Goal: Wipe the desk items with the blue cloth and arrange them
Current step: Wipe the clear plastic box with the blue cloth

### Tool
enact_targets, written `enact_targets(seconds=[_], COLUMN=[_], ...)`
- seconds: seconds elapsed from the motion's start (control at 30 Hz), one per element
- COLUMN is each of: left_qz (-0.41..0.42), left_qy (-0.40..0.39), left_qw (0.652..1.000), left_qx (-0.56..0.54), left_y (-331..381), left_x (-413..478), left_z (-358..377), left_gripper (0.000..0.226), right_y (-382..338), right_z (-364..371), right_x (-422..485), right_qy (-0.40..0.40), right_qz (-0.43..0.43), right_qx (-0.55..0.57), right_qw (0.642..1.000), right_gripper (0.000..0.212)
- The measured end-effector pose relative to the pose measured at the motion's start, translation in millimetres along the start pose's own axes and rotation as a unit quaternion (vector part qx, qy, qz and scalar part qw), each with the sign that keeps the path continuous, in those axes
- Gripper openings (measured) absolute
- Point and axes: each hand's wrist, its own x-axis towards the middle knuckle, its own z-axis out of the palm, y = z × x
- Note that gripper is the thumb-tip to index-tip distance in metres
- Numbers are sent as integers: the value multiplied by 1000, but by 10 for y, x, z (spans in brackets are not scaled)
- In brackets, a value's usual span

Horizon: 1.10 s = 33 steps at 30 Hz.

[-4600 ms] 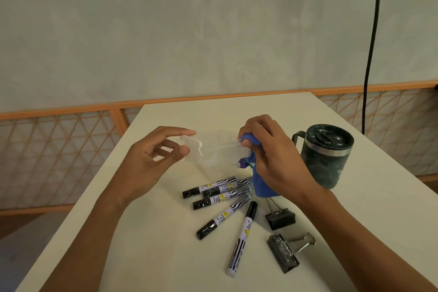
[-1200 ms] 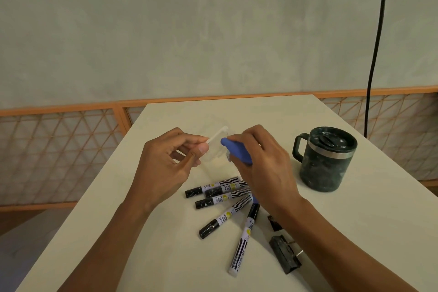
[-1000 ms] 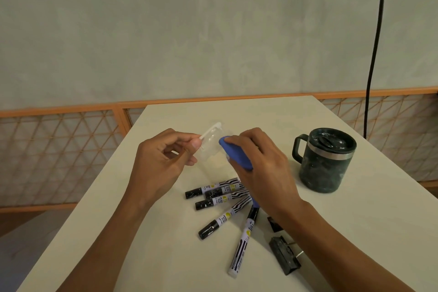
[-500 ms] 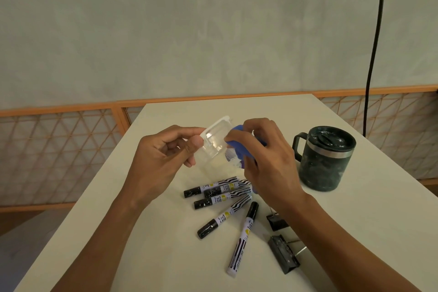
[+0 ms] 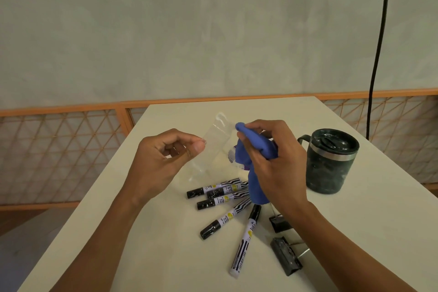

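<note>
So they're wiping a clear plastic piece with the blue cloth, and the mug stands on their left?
No, the mug stands on their right, as the head view shows. The right hand does hold the blue cloth against the clear plastic piece that the left hand pinches.

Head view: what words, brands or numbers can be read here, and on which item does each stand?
"PILOT": on the white label of a marker in the fanned group, only just legible.
Smaller print on that label and on the other markers' labels: too small and blurred to read.
Dark mug, binder clips, blue cloth, clear plastic piece: no text visible.
</note>
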Motion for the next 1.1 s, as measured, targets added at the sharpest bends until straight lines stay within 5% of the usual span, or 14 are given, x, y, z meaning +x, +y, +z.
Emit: enact_targets(seconds=[0.23,0.47,0.83,1.0,1.1], left_qz=[-27,-39,-45,-23,22], left_qy=[57,39,74,105,115], left_qw=[995,995,992,994,982], left_qx=[-75,-82,-94,-9,150], left_y=[-7,-12,-47,-62,-136], left_x=[19,-3,23,43,65], left_z=[50,141,84,-23,-170], left_gripper=[19,14,17,7,4], right_y=[8,16,17,156,249], right_z=[143,186,136,54,67], right_x=[-176,-78,-148,-123,-103], right_qy=[-92,-62,-213,-200,-168], right_qz=[-110,-166,-213,-175,-124], right_qx=[-65,-188,-115,-113,-102], right_qw=[988,966,947,958,973], right_gripper=[33,33,41,45,45])
